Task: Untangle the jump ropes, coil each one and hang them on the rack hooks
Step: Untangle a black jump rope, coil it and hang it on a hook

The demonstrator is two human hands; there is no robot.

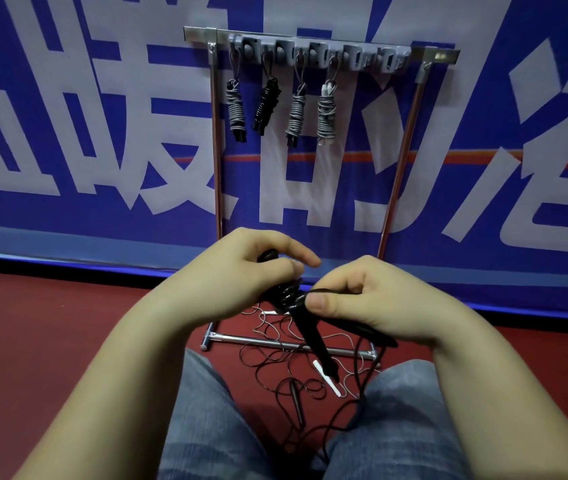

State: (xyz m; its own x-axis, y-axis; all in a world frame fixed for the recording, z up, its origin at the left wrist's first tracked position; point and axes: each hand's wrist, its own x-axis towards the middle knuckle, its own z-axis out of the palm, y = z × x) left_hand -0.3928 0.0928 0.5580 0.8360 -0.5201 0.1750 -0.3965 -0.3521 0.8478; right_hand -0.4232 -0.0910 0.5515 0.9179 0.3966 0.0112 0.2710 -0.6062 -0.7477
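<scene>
My left hand [241, 271] grips the black handles of a jump rope [310, 334], which has black cord wound round its upper part. My right hand [362, 299] pinches the black cord just beside the winding, thumb on top. The handles point down toward the floor. Loose black cord trails from my right hand down between my knees. On the floor below lies a tangle of thin ropes [293, 362] with a white handle [326, 377] and a dark handle [296, 400]. Several coiled ropes [296, 116] hang from hooks on the rack [317, 53].
The rack's two upright poles [216, 150] stand against a blue and white banner wall. Its base bar [275, 342] lies on the red floor under the tangle. The rightmost hooks [388, 60] carry nothing. My knees in jeans [206, 427] frame the floor below.
</scene>
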